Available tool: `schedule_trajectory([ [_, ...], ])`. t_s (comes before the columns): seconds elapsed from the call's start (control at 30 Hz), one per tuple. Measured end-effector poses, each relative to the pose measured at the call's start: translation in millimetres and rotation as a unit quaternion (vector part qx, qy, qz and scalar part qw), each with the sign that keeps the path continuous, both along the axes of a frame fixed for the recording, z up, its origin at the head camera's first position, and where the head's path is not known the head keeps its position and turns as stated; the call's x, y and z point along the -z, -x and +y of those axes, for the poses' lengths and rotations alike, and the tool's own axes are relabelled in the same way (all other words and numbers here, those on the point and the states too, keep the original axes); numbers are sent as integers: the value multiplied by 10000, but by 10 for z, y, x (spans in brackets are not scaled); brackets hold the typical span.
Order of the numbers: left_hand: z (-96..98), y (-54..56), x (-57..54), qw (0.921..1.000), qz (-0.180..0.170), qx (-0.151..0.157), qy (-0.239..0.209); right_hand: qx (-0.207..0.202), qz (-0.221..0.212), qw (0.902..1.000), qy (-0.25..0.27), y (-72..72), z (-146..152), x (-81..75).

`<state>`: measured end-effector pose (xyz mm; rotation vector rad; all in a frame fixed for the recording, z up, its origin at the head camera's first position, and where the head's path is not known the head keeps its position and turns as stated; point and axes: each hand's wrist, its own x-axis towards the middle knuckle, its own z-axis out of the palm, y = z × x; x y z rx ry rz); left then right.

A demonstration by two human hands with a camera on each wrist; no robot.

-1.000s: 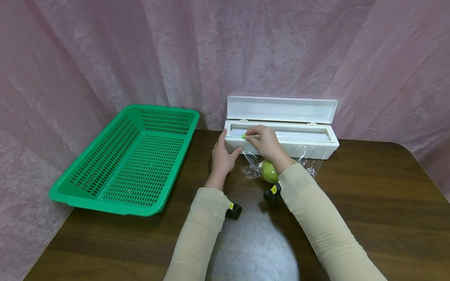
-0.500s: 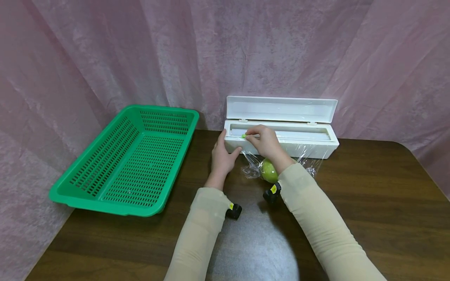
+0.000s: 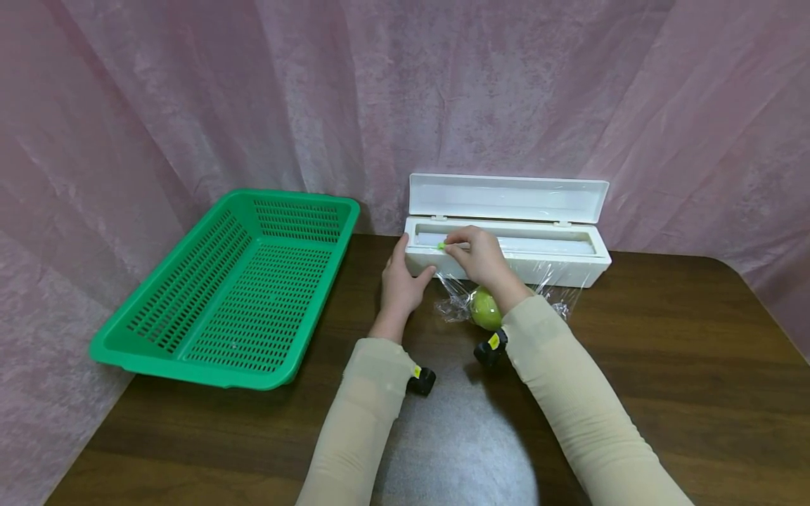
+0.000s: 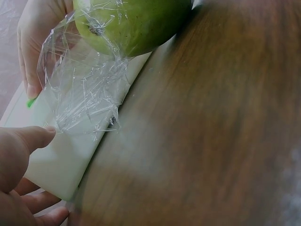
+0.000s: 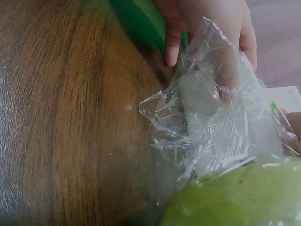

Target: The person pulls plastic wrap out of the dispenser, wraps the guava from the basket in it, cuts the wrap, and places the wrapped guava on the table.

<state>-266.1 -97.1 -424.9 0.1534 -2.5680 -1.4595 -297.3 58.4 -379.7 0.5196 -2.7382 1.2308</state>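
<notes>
A white plastic wrap dispenser [image 3: 538, 269] stands at the back of the table with its lid [image 3: 506, 197] raised. My left hand [image 3: 400, 284] grips its left end, thumb on the front wall and fingers round the side. Between thumb and fingers, my right hand [image 3: 477, 254] pinches a small green slide cutter [image 3: 441, 246] on the front rim, near the left end. Clear plastic wrap [image 4: 89, 94] hangs down the front wall. Wrapped in that film, a round green fruit [image 3: 485, 310] lies before the dispenser, partly hidden by my right wrist in the head view.
A large green slotted basket [image 3: 247, 302] stands on the left of the brown wooden table [image 3: 664, 365]. Behind the table hangs a pink curtain [image 3: 380, 105]. The wrap roll [image 3: 538, 244] lies inside the dispenser.
The green slide cutter and my right hand have shifted very slightly to the right along the rim. My left hand, the dispenser and the fruit hold their places.
</notes>
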Motion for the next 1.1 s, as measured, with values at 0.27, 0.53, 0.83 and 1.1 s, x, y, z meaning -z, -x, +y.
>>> schedule_trajectory([
  [0.27, 1, 5, 5, 10000, -27, 25, -26, -3, -75, 9999, 99, -4, 13, -5],
  [0.53, -1, 1, 0, 10000, -13, 31, -17, -22, -104, 9999, 69, 4, 20, -1],
  [0.83, -6, -6, -8, 10000, -51, 44, -9, -21, -199, 9998, 48, 2, 24, -6],
  [1.1, -38, 17, 23, 9998, -44, 165, -74, 25, -231, 9997, 24, -5, 38, -9],
])
